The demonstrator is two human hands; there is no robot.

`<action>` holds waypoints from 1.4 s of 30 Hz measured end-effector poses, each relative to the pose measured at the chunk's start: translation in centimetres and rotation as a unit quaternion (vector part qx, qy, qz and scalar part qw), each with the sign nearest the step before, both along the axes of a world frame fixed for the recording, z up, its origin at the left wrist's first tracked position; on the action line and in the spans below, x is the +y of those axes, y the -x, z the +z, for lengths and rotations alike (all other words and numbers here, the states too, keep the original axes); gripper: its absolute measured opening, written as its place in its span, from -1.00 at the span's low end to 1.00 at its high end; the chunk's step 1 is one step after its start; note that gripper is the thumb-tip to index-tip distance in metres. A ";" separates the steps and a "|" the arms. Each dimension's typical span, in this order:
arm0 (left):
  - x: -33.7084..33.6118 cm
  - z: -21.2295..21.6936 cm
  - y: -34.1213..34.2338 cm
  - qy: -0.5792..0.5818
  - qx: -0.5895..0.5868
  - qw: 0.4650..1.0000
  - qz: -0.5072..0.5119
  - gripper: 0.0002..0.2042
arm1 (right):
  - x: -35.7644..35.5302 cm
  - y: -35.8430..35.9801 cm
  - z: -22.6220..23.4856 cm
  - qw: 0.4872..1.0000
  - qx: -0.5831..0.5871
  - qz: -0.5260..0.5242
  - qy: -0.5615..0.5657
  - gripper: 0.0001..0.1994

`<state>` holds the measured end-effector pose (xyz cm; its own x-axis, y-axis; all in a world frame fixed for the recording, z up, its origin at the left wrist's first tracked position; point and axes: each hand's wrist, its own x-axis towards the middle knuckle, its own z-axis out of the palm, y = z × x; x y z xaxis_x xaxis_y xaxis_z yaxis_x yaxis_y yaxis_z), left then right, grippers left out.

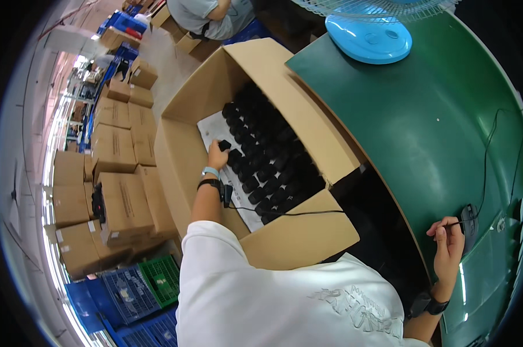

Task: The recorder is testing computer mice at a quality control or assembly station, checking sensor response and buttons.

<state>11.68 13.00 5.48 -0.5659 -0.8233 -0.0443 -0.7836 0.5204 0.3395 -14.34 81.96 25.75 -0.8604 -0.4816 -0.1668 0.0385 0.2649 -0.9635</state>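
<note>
Open rectangular tan cardboard box point(299, 237): plain on its inner faces. Inside the box: small rounded black pieces point(267, 173); white sheet point(209, 130). Right of the box: smooth green tabletop point(400, 144); glossy bright-blue oval fan base point(368, 43); rounded dark-grey mouse point(471, 222). Left of the box: stacked tan cardboard cartons point(114, 147), dark print; gridded blue plastic crate point(128, 292); gridded green plastic crate point(160, 280). Below the box: white fabric shirt point(244, 295), grey line motif.

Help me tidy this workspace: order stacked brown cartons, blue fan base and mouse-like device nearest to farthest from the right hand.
1. Mouse-like device: just right of the right hand.
2. Blue fan base: far end of green table.
3. Stacked brown cartons: far left, head view.
</note>
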 end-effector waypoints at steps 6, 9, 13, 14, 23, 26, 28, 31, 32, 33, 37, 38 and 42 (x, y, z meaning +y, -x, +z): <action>-0.6 -1.2 0.7 -0.035 0.025 0.999 -0.029 -0.62 | -1.2 -0.3 1.4 0.999 -0.025 -0.030 0.015 -0.95; -2.1 -1.8 0.9 -0.134 -0.007 0.991 -0.014 -0.53 | 1.4 1.9 3.9 0.986 -0.007 0.137 -0.098 -0.85; -2.8 -3.5 1.5 -0.158 0.045 0.985 0.043 -0.44 | 8.4 4.7 8.5 0.958 0.005 0.134 -0.252 -0.78; -2.9 -3.7 1.6 -0.090 0.027 0.994 0.059 -0.43 | 9.7 5.3 9.2 0.959 0.056 0.074 -0.267 -0.77; 0.1 2.8 6.0 0.166 -0.091 0.970 0.154 -0.39 | 19.3 20.6 -0.3 0.706 0.422 -0.234 -0.519 -0.68; 4.5 12.4 9.0 0.241 0.158 0.956 0.058 -0.51 | 19.5 21.3 -0.7 0.750 0.273 -0.232 -0.556 -0.74; 10.1 19.3 11.7 0.237 0.338 0.911 -0.022 -0.67 | 18.3 19.7 1.1 0.799 0.274 -0.268 -0.463 -0.80; 23.0 27.2 14.4 0.015 0.455 0.868 -0.200 -0.85 | 14.1 13.8 4.6 0.899 0.356 -0.164 -0.198 -0.85; 27.8 28.6 15.4 -0.050 0.413 0.860 -0.294 -0.85 | 12.2 11.7 5.6 0.960 0.250 -0.107 -0.073 -0.88; 32.1 29.5 16.9 -0.207 0.340 0.837 -0.375 -0.83 | 9.6 9.6 6.2 0.970 0.237 -0.059 -0.014 -0.89; 46.6 26.9 24.9 -0.250 0.269 0.697 -0.616 -0.15 | 0.7 2.0 6.6 0.985 0.129 0.012 0.113 -0.85; 48.8 26.1 25.8 -0.272 0.275 0.683 -0.619 -0.07 | -0.3 1.1 6.4 0.984 0.098 0.000 0.148 -0.84; 51.8 23.6 27.7 -0.297 0.263 0.639 -0.659 -0.27 | 0.3 -1.0 5.5 0.979 -0.035 -0.096 0.176 -0.87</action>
